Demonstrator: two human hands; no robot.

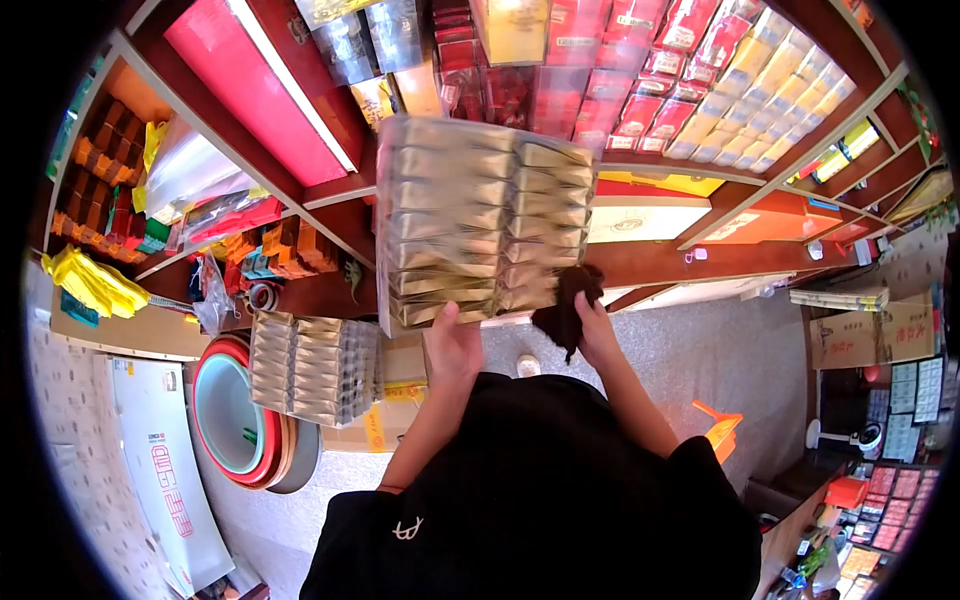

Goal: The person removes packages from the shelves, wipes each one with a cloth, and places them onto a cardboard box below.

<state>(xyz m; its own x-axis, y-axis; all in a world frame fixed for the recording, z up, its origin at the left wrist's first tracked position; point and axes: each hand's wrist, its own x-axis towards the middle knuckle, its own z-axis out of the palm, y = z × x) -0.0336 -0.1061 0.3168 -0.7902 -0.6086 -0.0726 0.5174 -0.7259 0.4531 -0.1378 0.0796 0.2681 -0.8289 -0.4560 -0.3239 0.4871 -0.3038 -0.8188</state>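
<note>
My left hand (pixel 455 345) grips the lower edge of a large clear plastic pack (pixel 450 215), its thumb on the front. Stacked gold foil packets fill the pack in two columns, and it is held up before the shelves. In my right hand (pixel 597 332) is a bunched dark brown cloth (pixel 562 318), close to the pack's lower right corner. Whether the cloth touches the pack I cannot tell. Below and left of the pack, a similar pack of gold packets (pixel 312 368) rests on a cardboard box (pixel 400 365).
Wooden shelves (pixel 335 190) ahead hold red, gold and dark packets. Nested basins (pixel 225 400) stand at the left beside a white carton (pixel 165 470). An orange plastic object (pixel 720 430) is on the right floor, with a cardboard box (pixel 870 335) farther right.
</note>
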